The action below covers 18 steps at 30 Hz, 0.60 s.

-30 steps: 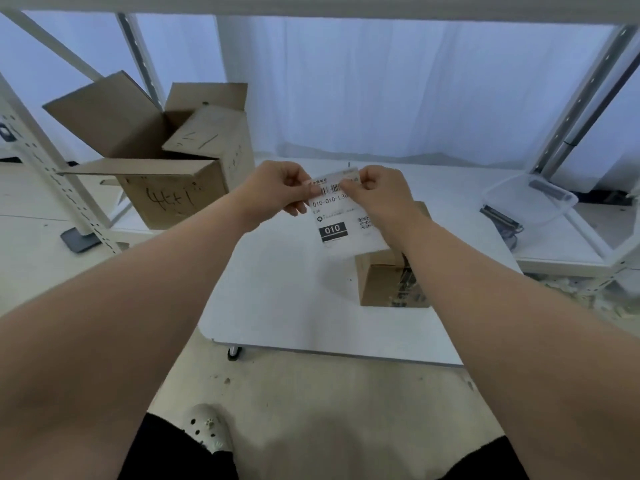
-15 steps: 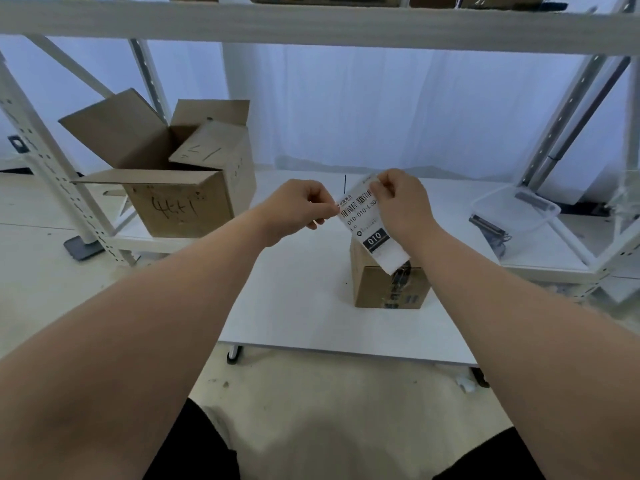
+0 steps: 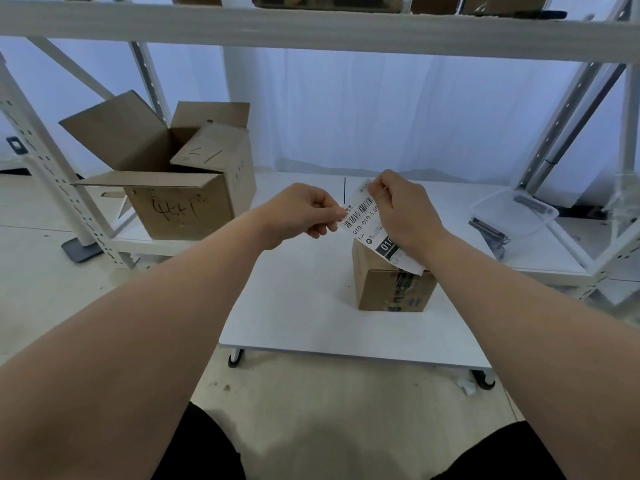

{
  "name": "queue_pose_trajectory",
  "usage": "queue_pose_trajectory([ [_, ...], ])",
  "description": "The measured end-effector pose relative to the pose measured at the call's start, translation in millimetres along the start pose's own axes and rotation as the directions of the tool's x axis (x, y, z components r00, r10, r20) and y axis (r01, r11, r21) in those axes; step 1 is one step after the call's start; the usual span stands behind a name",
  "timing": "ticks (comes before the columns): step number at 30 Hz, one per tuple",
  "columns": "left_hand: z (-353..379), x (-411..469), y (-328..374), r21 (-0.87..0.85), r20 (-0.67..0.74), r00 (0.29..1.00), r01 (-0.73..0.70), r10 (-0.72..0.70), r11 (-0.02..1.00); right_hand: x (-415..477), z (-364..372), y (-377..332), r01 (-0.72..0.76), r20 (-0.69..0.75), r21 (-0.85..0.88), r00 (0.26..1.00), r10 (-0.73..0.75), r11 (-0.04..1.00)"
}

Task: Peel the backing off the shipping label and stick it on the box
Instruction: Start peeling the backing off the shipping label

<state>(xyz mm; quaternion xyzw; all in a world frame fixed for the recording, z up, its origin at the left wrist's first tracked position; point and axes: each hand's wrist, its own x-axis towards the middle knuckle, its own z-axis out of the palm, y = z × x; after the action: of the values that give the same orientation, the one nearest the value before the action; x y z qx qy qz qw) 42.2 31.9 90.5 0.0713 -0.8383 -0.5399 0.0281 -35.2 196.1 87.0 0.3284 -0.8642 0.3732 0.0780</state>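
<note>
White-curtained storage bay, metal rack (image 3: 311, 29) overhead and at both sides, low white table (image 3: 294, 306) on casters in the middle. Held in the air just above the small box (image 3: 381, 289) on that table: shipping label (image 3: 363, 216), printed face toward the camera, barcode and "010-010-L30" readable, tilted, lower end dipping across the top of the small box and hiding part of it. Contact between that lower end and the cardboard: impossible to tell.

Pinched at its left edge by the left hand (image 3: 298, 213), thumb and forefinger closed on the paper, remaining fingers curled underneath. Pinched at its top corner by the right hand (image 3: 405, 213), fingertips curled tight on that corner, palm and wrist covering the label's right side. Any separation of backing from label at that corner: too small to make out.

Upright and closed, the small box itself, dark printed tape running over top and front.

Left of the small box and farther back, on the rack's low shelf: large open carton (image 3: 180, 202), flaps raised, handwritten marks on the front. Right of the small box, on the shelf at the other side: clear plastic tub (image 3: 512, 213), dark items just beside it. Nearer than the small box: table's front edge, black caster (image 3: 235, 358), speckled floor.
</note>
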Motion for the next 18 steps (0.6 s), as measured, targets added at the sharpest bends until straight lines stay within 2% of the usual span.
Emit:
queue_pose_trajectory([
  [2,-2,0,-1,0.038,-0.027,0.999,0.019,-0.018,0.999,3,0,-2,-0.004,-0.029,-0.102,1.0,0.001,0.995],
  [5,-4,4,-5,0.074,-0.162,0.986,0.051,-0.039,0.996,3,4,0,0.045,-0.115,-0.31,0.99,-0.085,0.95],
  [7,-4,7,-9,0.074,-0.235,0.972,0.048,-0.03,0.996,0,12,1,0.1,-0.084,-0.331,0.987,-0.135,0.938],
  [8,-2,8,-10,0.07,-0.243,0.97,0.037,-0.019,0.997,-1,17,-1,0.106,-0.057,-0.27,0.99,-0.126,0.957],
  [10,2,10,-8,0.031,-0.211,0.977,0.004,0.002,0.999,-3,23,-10,0.025,-0.001,0.011,1.0,-0.025,1.0],
  [13,6,12,-5,-0.119,-0.164,0.986,-0.05,0.03,0.992,-1,27,-21,-0.114,0.05,0.402,0.993,0.103,0.909],
  [15,6,13,-6,-0.196,-0.148,0.988,-0.07,0.042,0.978,0,25,-19,-0.179,0.103,0.524,0.984,0.147,0.833],
  [18,4,11,-9,-0.203,-0.098,0.994,-0.064,0.045,0.977,1,21,-11,-0.244,0.181,0.604,0.969,0.169,0.759],
])
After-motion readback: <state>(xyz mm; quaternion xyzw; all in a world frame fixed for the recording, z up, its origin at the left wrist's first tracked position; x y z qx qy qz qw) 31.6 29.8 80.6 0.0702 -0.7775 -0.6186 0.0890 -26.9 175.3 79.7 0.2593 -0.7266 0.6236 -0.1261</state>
